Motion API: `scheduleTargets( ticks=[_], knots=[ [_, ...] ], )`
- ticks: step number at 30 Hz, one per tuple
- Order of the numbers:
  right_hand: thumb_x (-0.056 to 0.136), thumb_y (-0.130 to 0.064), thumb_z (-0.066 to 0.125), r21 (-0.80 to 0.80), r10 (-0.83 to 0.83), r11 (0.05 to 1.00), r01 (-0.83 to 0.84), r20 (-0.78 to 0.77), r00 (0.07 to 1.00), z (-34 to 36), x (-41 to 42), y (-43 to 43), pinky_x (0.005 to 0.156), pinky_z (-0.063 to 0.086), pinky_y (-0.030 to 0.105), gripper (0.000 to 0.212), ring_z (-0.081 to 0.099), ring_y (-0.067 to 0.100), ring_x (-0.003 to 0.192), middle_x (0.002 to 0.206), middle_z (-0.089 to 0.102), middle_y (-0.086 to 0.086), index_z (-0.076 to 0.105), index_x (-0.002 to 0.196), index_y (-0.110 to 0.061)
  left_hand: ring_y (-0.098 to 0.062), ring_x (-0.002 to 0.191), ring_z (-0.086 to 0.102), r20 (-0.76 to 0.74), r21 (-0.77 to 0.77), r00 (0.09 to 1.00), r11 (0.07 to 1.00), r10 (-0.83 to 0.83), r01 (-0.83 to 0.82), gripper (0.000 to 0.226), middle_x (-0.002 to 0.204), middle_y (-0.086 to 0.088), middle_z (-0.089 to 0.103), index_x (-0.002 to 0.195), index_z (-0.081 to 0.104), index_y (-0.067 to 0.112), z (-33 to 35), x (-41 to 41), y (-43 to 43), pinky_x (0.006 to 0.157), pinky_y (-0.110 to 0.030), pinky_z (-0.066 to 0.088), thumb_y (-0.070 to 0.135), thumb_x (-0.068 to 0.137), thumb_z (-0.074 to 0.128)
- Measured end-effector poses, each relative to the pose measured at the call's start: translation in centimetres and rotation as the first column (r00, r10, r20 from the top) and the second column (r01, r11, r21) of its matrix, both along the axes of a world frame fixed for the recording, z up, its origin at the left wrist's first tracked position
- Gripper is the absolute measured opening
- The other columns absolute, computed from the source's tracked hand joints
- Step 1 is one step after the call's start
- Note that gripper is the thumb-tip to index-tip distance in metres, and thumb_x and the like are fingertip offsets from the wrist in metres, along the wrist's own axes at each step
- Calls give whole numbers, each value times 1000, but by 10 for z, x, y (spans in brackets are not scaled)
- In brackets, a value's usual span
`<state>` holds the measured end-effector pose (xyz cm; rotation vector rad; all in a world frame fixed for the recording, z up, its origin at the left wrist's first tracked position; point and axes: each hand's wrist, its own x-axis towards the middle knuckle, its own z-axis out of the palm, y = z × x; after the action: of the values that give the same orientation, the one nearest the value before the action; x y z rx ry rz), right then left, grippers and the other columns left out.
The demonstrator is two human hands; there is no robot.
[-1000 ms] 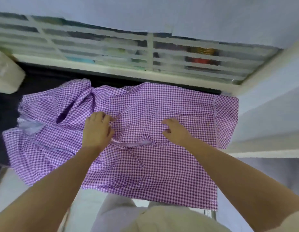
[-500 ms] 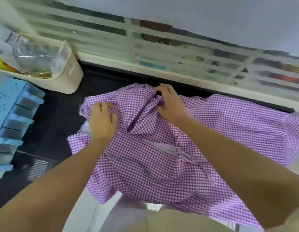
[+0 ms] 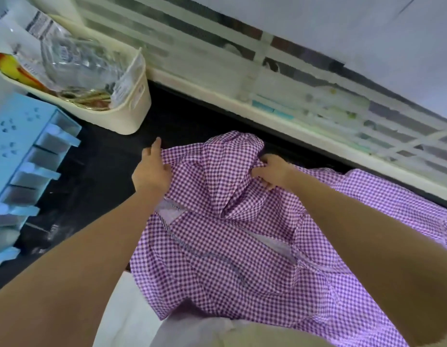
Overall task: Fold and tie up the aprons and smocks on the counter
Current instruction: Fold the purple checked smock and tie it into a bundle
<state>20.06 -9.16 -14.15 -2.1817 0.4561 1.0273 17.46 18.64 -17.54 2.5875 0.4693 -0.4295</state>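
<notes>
Bench: a dark bench [image 3: 97, 176] runs below a pale window grille [image 3: 267, 78], which lines its back edge.
Smock: a purple-and-white checked smock [image 3: 230, 246] lies crumpled on the bench, spread from the middle out toward the right end. Its near part hangs over the front edge against the person's body, and its far part reaches close to the back edge.
Raised fold: a hump of the cloth stands up between the two hands, with a dark opening at its lower end.
Left hand: the left hand [image 3: 152, 171] is at the smock's left edge. The thumb lies on top of the cloth, the fingers are behind the edge pinching it, and the forefinger is stretched out toward the back.
Right hand: the right hand [image 3: 272, 171] has its fingers curled tight into a bunch of cloth on the right side of the hump.
Basket: a cream basket [image 3: 132, 113] stands at the back left of the bench, well apart from the smock. It holds a glass bowl [image 3: 74, 61] and some packets.
Rack: a light blue rack [image 3: 21, 159] with slots sits along the left end, just in front of the basket.
</notes>
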Motion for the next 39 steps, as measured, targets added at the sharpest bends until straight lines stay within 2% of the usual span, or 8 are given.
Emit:
scheduleTargets(
  ticks=[3, 7, 15, 20, 25, 28, 34, 39],
  knots=[
    [92, -10, 59, 24, 77, 997, -76, -18, 997, 13, 12, -3, 50, 43, 26, 8, 52, 15, 54, 69, 55, 7, 56, 98, -8, -36, 105, 60, 16, -33, 1000, 999, 14, -13, 40, 127, -17, 58, 134, 52, 14, -5, 10, 5, 84, -45, 50, 21, 94, 55],
    [91, -6, 52, 21, -145, 987, 158, 530, 836, 19, 40, -2, 62, 54, 22, 13, 62, 13, 59, 72, 63, 3, 58, 96, -16, -38, 88, 61, 265, -89, 936, 972, 232, -216, 19, 95, -19, 66, 111, 55, 5, 2, 20, 5, 69, -38, 40, 14, 97, 46],
    [90, 6, 49, 227, -145, 974, -1, 622, 769, 8, 26, 11, 91, 51, 21, 53, 58, 13, 105, 135, 44, 4, 40, 138, -14, -37, 94, 54, 209, -213, 915, 929, 345, -302, 39, 133, -22, 38, 131, 43, 4, 16, 17, 9, 78, -34, 37, 9, 93, 50],
    [90, -2, 53, 98, -61, 995, -17, 742, 668, 9, -5, 17, 69, 45, 23, 24, 51, 6, 72, 101, 58, -2, 53, 110, -16, -29, 90, 58, 267, -117, 935, 971, 235, -211, 24, 119, -11, 50, 115, 55, 10, 14, -29, 19, 73, -34, 44, 16, 91, 55],
    [94, -16, 57, 108, 202, 961, -254, 354, 913, -1, -41, 35, 60, 46, 24, 6, 54, 12, 66, 81, 60, 1, 58, 91, -11, -14, 98, 55, 54, -145, 964, 954, -259, 264, 41, 113, 9, 54, 114, 58, 28, 6, -91, 26, 88, -33, 48, 54, 83, 62],
    [91, -24, 64, 46, 549, 836, -547, -38, 835, -13, -61, 38, 67, 53, 28, 16, 63, 20, 81, 97, 61, 6, 56, 99, -14, -19, 124, 38, 24, 18, 910, 910, -414, 414, 71, 135, 6, 45, 136, 49, 29, -5, -118, 22, 107, -39, 28, 61, 75, 69],
    [84, -36, 73, -93, 663, 748, -657, 71, 745, -24, -96, 46, 86, 47, 31, 44, 57, 21, 102, 114, 60, 4, 56, 118, -14, -21, 80, 44, 233, 244, 925, 939, -299, 242, 21, 85, -3, 61, 99, 73, 15, -9, -120, 19, 71, -36, 37, 22, 80, 73],
    [91, -28, 62, -281, 674, 727, -626, 124, 728, -19, -86, 62, 80, 52, 31, 26, 64, 24, 98, 106, 67, 5, 67, 112, -14, -24, 94, 47, 267, 154, 964, 987, 10, -52, 21, 101, -6, 55, 108, 70, 18, 4, -121, 30, 75, -38, 46, 19, 88, 65]
  ],
)
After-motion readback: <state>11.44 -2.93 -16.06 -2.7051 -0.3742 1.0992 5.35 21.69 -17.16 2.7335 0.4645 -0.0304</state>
